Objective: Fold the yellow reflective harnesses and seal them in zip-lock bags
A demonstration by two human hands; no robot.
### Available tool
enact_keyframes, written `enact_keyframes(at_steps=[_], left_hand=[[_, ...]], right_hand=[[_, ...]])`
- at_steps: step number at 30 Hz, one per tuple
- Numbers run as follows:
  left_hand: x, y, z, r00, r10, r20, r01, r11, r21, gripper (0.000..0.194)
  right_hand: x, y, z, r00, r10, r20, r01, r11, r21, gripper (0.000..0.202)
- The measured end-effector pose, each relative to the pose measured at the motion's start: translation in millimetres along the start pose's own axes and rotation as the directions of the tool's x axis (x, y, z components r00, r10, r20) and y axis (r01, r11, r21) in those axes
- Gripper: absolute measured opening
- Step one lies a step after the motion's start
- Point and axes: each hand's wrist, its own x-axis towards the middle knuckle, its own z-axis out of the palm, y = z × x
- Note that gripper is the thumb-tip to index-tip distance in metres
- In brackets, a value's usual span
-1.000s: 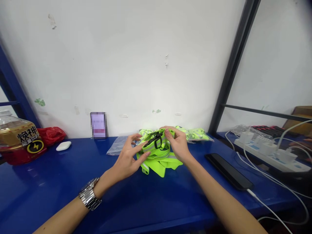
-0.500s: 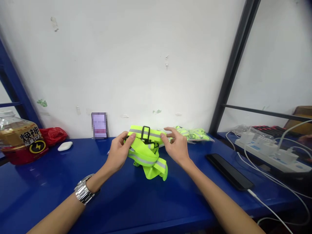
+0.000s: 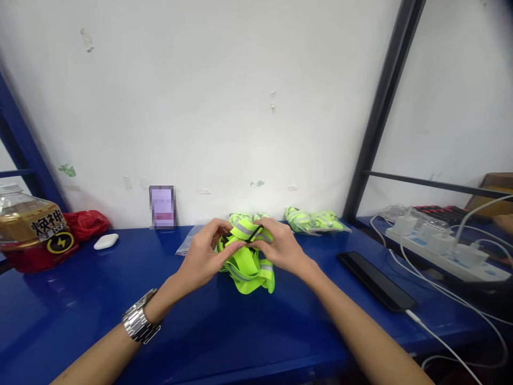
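Observation:
A neon yellow-green reflective strap (image 3: 244, 267) with silver stripes and a black buckle is bunched between my hands, above the blue table. My left hand (image 3: 208, 248) grips its left side, thumb pointing inward. On the other side my right hand (image 3: 282, 246) pinches the strap close to the buckle, and the two thumbs nearly meet. Part of the bundle is hidden behind my fingers. Just behind it, more of the same neon material (image 3: 239, 217) shows, and a clear plastic bag (image 3: 187, 241) lies to the left.
Bagged neon straps (image 3: 316, 220) lie by the wall at right. A black phone (image 3: 377, 280) is plugged into a white cable, near a power strip (image 3: 444, 248). At left are a large drink bottle (image 3: 32, 230), a red bag (image 3: 88, 223), a white case (image 3: 106, 241) and an upright pixelated screen (image 3: 163, 207).
My hands have come closer together, and the strap stretched flat between them is now folded and bunched. The buckle has tilted. The plastic bag and neon material behind show more.

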Motion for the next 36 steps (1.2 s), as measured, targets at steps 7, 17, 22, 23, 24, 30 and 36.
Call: enact_keyframes(at_steps=[7, 17, 22, 23, 24, 30, 36], left_hand=[[8.0, -7.1, -13.0, 0.984, 0.115, 0.134, -0.166, 0.862, 0.479, 0.020], [28.9, -41.2, -50.5, 0.984, 0.063, -0.165, 0.074, 0.702, 0.708, 0.035], [16.2, -26.2, -60.1, 0.843, -0.310, 0.439, 0.346, 0.938, -0.001, 0.044], [14.1, -22.7, -61.8, 0.756, -0.243, 0.608, 0.406, 0.902, -0.144, 0.057], [13.0, -20.3, -62.8, 0.692, -0.183, 0.698, 0.462, 0.855, -0.234, 0.066], [23.2, -18.8, -41.3, 0.869, -0.288, 0.402, 0.326, 0.945, -0.027, 0.049], [21.8, 11.2, 3.2, 0.833, -0.012, 0.553, 0.058, 0.996, -0.066, 0.069]], right_hand=[[4.4, 5.3, -28.1, 0.975, 0.121, -0.186, -0.127, 0.992, -0.020, 0.008], [3.2, 18.5, -48.2, 0.900, 0.370, -0.228, -0.273, 0.890, 0.366, 0.031], [4.9, 16.0, -36.6, 0.845, 0.526, -0.099, -0.292, 0.608, 0.738, 0.027], [6.3, 13.6, -36.0, 0.843, 0.533, -0.076, -0.270, 0.539, 0.798, 0.025], [7.8, 11.2, -36.2, 0.845, 0.532, -0.052, -0.244, 0.471, 0.848, 0.024], [13.2, -5.0, -40.0, 0.918, 0.369, 0.145, -0.197, 0.106, 0.975, 0.021], [11.1, -22.3, -36.4, 0.929, 0.276, 0.248, -0.284, 0.097, 0.954, 0.026]])
